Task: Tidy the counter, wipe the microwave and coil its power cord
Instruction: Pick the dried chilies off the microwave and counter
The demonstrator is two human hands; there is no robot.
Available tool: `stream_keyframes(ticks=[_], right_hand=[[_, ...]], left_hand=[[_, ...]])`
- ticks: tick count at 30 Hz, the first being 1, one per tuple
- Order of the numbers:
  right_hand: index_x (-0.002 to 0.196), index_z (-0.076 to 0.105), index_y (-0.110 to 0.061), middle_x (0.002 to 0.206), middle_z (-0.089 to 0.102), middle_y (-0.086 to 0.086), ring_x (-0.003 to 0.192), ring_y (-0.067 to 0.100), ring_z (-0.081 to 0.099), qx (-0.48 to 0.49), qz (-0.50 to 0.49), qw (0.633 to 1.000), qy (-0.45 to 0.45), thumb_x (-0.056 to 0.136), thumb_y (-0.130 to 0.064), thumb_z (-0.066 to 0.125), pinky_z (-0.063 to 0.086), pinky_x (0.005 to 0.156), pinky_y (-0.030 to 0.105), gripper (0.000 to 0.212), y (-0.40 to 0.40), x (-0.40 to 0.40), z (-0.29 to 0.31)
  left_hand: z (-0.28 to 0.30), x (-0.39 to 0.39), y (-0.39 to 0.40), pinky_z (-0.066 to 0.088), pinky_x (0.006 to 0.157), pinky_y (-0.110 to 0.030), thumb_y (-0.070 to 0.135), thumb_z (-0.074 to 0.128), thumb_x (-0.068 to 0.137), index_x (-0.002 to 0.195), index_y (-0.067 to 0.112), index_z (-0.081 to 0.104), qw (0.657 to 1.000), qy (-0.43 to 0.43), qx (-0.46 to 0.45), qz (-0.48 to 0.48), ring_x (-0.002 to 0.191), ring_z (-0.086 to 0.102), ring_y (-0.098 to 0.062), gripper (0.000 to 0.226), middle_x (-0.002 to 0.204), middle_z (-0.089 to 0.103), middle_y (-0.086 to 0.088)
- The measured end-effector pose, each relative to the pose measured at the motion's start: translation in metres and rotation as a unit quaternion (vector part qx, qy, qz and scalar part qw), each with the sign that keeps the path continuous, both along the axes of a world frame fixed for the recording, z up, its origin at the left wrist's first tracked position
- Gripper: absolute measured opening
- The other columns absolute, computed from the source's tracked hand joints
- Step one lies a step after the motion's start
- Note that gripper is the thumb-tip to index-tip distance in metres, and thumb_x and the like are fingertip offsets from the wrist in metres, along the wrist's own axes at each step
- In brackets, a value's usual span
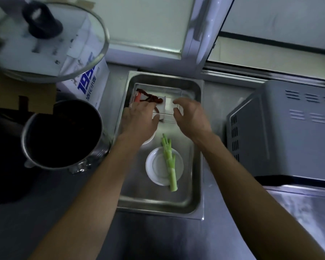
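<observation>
**Counter contents, both hands over steel tray**

Glass lid [45, 40], upper left, above a dark pot [64, 134]. Steel tray [195, 147], centre: clear container [169, 104] at its far end, white plate [158, 171] with green stalk [170, 162] nearer. Left hand [139, 121], fingers extended, touches the container's left side by a reddish item [150, 97]. Right hand [191, 117], fingers loosely curved, hovers just right of it, gripping nothing. Microwave [289, 132], far right, apart from both hands.

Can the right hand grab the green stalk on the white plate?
Probably yes. The right hand hovers open over the clear box in the metal tray, and the green stalk lies uncovered on the white plate just nearer the person. Nothing blocks the way.
</observation>
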State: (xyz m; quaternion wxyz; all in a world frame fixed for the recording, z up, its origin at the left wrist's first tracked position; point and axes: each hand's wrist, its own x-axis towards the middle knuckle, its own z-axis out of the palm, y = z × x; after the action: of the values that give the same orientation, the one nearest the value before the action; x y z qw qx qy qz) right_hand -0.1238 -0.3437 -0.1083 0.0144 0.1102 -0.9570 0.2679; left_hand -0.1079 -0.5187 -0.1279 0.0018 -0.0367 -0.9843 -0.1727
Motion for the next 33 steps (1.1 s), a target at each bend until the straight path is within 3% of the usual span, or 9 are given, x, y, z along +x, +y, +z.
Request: stream_keyframes(ticks=[7,11,20,25,30,33], right_hand=[[0.138,0.052,-0.018,0.141,0.055,0.006,0.125,0.028,0.053,0.107,-0.011,0.994,0.013,0.097,-0.029,0.058,0.044,0.102,0.046,0.043,0.026,0.051,0.042],[0.141,0.050,-0.018,0.141,0.053,0.007,0.129,0.029,0.049,0.125,-0.022,0.992,0.023,0.097,-0.030,0.057,0.041,0.104,0.048,0.046,0.049,0.085,0.067],[0.135,0.057,-0.010,0.139,0.055,0.013,0.127,0.035,0.050,0.062,-0.100,0.989,0.092,0.095,-0.023,0.062,0.044,0.101,0.050,0.042,0.145,0.162,0.111],[0.136,0.056,-0.008,0.141,0.054,0.015,0.128,0.037,0.049,0.045,-0.141,0.984,0.095,0.095,-0.020,0.062,0.044,0.101,0.053,0.043,0.230,0.215,0.113],[0.130,0.061,-0.006,0.128,0.062,0.015,0.115,0.040,0.057,0.026,-0.187,0.976,0.105,0.091,-0.018,0.065,0.051,0.090,0.054,0.041,0.319,0.274,0.113],[0.131,0.061,-0.007,0.129,0.062,0.013,0.118,0.038,0.056,0.020,-0.220,0.970,0.104,0.092,-0.018,0.065,0.049,0.094,0.051,0.041,0.367,0.307,0.115]], left_hand=[[0.039,0.035,0.019,0.041,0.102,-0.046,0.042,0.054,0.097,0.140,0.021,0.050,0.997,0.030,-0.016,-0.062,0.128,0.049,-0.026,0.048,0.139,0.057,-0.002],[0.057,0.054,0.039,0.041,0.102,-0.047,0.044,0.056,0.096,0.141,0.019,0.049,0.994,0.050,-0.023,-0.092,0.130,0.047,-0.029,0.051,0.141,0.055,-0.005],[0.111,0.104,0.133,0.043,0.102,-0.046,0.043,0.057,0.095,0.139,0.019,0.053,0.986,0.106,0.007,-0.129,0.127,0.052,-0.031,0.050,0.136,0.060,-0.006],[0.130,0.147,0.219,0.047,0.096,-0.046,0.040,0.059,0.094,0.136,0.019,0.055,0.979,0.112,-0.004,-0.167,0.121,0.055,-0.033,0.047,0.132,0.062,-0.006],[0.134,0.194,0.312,0.048,0.094,-0.048,0.042,0.057,0.096,0.137,0.021,0.055,0.969,0.117,-0.010,-0.216,0.122,0.054,-0.030,0.046,0.135,0.062,-0.003],[0.134,0.218,0.365,0.047,0.095,-0.048,0.042,0.056,0.096,0.137,0.021,0.055,0.963,0.120,-0.014,-0.243,0.122,0.054,-0.030,0.046,0.135,0.062,-0.003]])
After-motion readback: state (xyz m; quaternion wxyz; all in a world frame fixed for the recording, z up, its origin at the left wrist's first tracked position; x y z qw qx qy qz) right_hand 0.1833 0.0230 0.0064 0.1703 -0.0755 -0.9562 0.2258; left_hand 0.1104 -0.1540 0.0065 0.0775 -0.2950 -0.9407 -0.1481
